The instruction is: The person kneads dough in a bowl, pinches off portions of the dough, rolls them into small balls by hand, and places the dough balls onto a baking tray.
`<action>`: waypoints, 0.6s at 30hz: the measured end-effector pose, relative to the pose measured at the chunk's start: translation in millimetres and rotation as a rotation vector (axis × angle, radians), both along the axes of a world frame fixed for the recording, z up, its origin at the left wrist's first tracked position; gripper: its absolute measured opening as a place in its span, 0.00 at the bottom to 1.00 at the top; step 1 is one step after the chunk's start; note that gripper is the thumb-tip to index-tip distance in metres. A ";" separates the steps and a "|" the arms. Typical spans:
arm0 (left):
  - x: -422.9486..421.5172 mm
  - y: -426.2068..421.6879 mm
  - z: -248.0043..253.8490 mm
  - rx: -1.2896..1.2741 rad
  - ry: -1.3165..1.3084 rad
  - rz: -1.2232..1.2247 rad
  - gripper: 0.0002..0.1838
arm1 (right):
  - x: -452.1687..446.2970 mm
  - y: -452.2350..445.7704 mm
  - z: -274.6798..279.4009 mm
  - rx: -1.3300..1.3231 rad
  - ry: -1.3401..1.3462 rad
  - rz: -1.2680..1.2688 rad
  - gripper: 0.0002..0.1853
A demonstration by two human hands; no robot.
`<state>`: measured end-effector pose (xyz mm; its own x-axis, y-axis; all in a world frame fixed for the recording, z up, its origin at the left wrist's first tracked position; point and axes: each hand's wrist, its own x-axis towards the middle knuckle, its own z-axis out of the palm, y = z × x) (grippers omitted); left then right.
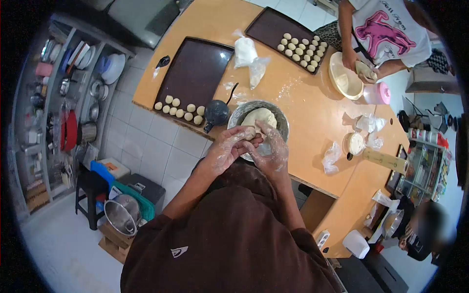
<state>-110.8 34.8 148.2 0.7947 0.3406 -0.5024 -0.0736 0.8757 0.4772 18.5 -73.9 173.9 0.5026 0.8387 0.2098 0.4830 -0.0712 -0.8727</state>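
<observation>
Both my hands are floury and meet over the near rim of a metal bowl. A large lump of pale dough lies in the bowl. My left hand, palm turned up, has its fingers curled around a small piece of dough. From the other side my right hand closes its fingers and thumb on the same piece. Left of the bowl, a dark round scale-like object stands by a dark tray, where several small dough balls sit along the near edge.
Across the table, another person's hands hold dough beside a cream bowl. A second tray bears several dough balls. Plastic bags, a pink-lidded container and a tub of white stuff stand around. Shelves line the left.
</observation>
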 end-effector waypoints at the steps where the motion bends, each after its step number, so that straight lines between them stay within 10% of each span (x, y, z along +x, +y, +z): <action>1: -1.5 2.6 -0.6 0.021 -0.092 -0.006 0.17 | -0.5 -0.3 1.2 0.003 -0.005 -0.005 0.27; 12: 10.7 23.4 2.6 -0.015 -0.085 -0.033 0.20 | -18.2 24.7 5.7 0.053 -0.215 0.024 0.12; 18: 15.7 25.4 3.7 0.016 -0.028 -0.020 0.22 | -22.3 22.9 27.4 0.105 -0.082 -0.108 0.26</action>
<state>-95.1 60.2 151.9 0.8150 0.3324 -0.4746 -0.0697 0.8694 0.4892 -3.8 -51.0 201.3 0.5662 0.7518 0.3379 0.5476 -0.0366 -0.8360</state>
